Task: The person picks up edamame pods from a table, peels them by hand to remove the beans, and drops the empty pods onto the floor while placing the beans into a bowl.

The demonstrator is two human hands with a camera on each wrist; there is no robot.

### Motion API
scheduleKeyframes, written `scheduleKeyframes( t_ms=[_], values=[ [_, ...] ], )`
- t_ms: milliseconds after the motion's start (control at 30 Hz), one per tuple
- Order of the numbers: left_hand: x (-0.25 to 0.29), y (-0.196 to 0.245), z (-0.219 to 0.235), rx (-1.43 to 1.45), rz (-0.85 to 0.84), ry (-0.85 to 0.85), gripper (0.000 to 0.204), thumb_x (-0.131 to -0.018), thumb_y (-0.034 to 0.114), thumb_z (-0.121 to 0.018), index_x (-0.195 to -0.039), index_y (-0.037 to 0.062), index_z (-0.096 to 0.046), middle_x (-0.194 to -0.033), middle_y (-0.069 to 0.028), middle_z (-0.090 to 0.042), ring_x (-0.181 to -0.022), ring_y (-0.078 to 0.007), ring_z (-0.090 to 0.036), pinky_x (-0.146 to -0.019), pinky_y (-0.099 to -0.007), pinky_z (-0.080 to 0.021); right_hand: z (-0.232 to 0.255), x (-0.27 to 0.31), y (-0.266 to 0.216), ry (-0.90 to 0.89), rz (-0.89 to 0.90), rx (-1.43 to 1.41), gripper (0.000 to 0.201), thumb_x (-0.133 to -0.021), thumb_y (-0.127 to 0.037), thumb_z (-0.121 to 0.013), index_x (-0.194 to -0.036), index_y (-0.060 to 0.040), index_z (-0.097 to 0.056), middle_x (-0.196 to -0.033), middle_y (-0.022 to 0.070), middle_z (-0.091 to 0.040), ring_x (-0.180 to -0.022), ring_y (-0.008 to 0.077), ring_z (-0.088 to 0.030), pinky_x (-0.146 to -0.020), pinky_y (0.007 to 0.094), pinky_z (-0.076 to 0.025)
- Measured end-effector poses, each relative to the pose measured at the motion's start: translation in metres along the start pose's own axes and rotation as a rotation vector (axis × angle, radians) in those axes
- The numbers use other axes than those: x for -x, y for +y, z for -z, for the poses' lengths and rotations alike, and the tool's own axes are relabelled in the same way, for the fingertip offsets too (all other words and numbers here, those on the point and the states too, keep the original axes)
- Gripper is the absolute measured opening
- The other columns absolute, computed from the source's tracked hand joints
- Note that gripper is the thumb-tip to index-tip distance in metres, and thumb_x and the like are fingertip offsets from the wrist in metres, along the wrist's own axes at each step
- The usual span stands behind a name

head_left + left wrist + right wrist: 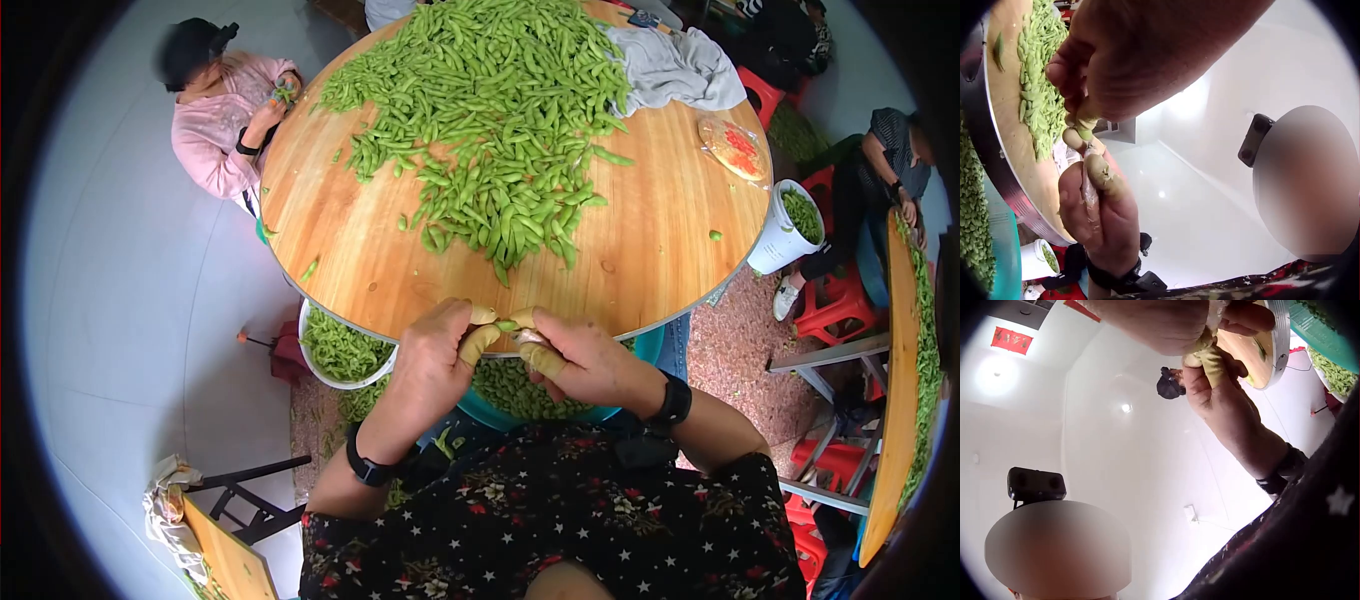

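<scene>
My left hand (pixel 432 350) and right hand (pixel 590 365) meet just over the round table's near edge. Between their fingertips they pinch a small green edamame pod (pixel 507 325), one hand at each side. Yellowish covers wrap the thumbs and forefingers of both hands. Clear plastic shows on a right-hand finger in the left wrist view, where the pod (pixel 1085 134) pokes out between the two hands. Below the hands, a teal basin (pixel 652 346) holds shelled green beans. Ahead of them a large heap of edamame pods (pixel 490 110) covers the table's middle and far side.
The wooden table (pixel 660 240) carries a grey cloth (pixel 680 68) and a plastic-wrapped round item (pixel 735 150). A white tub (pixel 345 384) of green pods or husks stands at lower left, a white bucket (pixel 775 243) at right. Another person (pixel 225 130) sits across to the left.
</scene>
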State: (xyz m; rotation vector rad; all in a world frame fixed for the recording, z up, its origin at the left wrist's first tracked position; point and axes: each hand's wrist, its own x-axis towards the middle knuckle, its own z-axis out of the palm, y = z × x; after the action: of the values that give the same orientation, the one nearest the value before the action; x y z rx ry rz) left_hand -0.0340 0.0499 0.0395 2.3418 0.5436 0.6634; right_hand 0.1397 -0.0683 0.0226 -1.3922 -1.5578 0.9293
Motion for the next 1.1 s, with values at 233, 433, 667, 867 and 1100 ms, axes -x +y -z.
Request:
scheduleKeyframes(
  t_ms=[233, 433, 667, 867, 1100],
  values=[
    [0.001, 0.014, 0.010, -0.165, -0.039, -0.152, 0.013, -0.083, 0.002, -0.062, -0.091, -0.0022, -0.053, -0.082, -0.0190, -0.056, -0.077, -0.0419, -0.057, -0.064, -0.0463, -0.046, 0.012, -0.001, -0.011, -0.166, -0.158, -0.115, 0.019, -0.097, -0.018, -0.046, -0.108, -0.0025, -0.049, -0.065, 0.0119, -0.057, -0.054, 0.0232, -0.061, -0.052, 0.0361, -0.047],
    [0.003, 0.013, 0.007, -0.148, -0.061, -0.222, 0.015, -0.081, 0.001, -0.062, -0.093, -0.0015, -0.052, -0.081, -0.0195, -0.055, -0.077, -0.0425, -0.056, -0.065, -0.0477, -0.044, 0.010, 0.006, -0.017, -0.096, 0.023, 0.352, 0.013, -0.091, -0.009, -0.047, -0.103, -0.0042, -0.048, -0.069, 0.0213, -0.058, -0.066, 0.0416, -0.060, -0.057, 0.0480, -0.047],
    [0.008, 0.015, 0.004, 0.062, -0.137, -0.250, 0.011, -0.082, 0.006, -0.067, -0.089, 0.0028, -0.059, -0.074, -0.0121, -0.054, -0.071, -0.0329, -0.057, -0.061, -0.0376, -0.045, 0.027, 0.003, -0.005, -0.391, -0.396, -0.417, 0.012, -0.096, -0.016, -0.047, -0.099, -0.0061, -0.053, -0.066, 0.0091, -0.060, -0.044, 0.0182, -0.056, -0.038, 0.0309, -0.040],
    [0.015, 0.013, -0.010, 0.028, -0.181, -0.135, 0.012, -0.078, 0.001, -0.068, -0.086, 0.0028, -0.059, -0.075, -0.0116, -0.056, -0.069, -0.0314, -0.057, -0.059, -0.0371, -0.045, 0.020, 0.006, 0.011, -0.377, -0.544, -0.852, 0.021, -0.100, -0.026, -0.044, -0.098, -0.0077, -0.055, -0.067, 0.0035, -0.060, -0.042, 0.0089, -0.050, -0.034, 0.0227, -0.035],
    [0.015, 0.010, -0.021, -0.307, -0.391, -0.009, 0.019, -0.067, -0.006, -0.067, -0.082, 0.0000, -0.057, -0.082, -0.0132, -0.057, -0.069, -0.0299, -0.056, -0.059, -0.0368, -0.047, -0.014, 0.012, 0.020, 0.042, -0.110, -0.534, 0.013, -0.098, -0.018, -0.050, -0.095, -0.0063, -0.055, -0.070, 0.0022, -0.059, -0.045, 0.0065, -0.049, -0.038, 0.0208, -0.036]
  ],
)
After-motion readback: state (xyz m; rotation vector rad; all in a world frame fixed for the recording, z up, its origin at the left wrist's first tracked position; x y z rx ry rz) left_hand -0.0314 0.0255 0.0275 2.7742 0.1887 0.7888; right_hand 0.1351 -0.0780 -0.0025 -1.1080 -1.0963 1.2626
